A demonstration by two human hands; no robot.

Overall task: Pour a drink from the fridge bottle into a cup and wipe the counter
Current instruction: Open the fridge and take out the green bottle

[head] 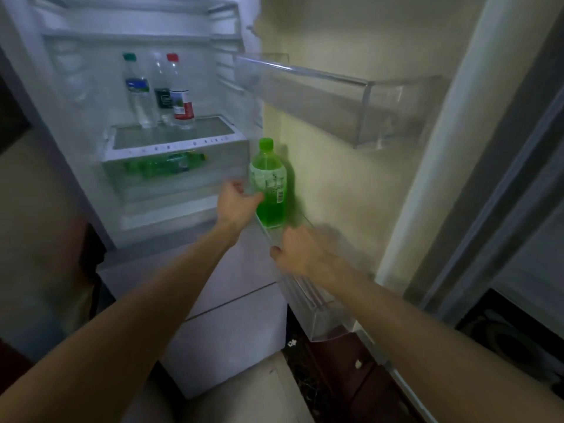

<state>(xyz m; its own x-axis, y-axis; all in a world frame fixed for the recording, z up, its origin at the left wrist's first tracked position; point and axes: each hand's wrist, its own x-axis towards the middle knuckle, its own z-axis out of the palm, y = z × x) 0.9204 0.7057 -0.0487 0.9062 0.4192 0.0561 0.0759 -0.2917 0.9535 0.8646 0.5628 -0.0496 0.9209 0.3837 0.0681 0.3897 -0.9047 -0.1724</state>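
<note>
A green bottle (270,190) with a green cap and a pale label stands upright in the lower door shelf (320,303) of the open fridge. My left hand (236,204) reaches to the bottle's left side; its thumb touches the bottle and the fingers are apart, not wrapped around it. My right hand (300,254) is blurred, just below and to the right of the bottle, over the rim of the door shelf, and holds nothing that I can see. No cup or cloth is in view.
Inside the fridge three clear bottles (158,93) stand on a glass shelf (174,141), above a drawer with green bottles (164,166) lying in it. An upper door shelf (351,102) juts out above my right arm. The fridge door edge (427,178) stands at right.
</note>
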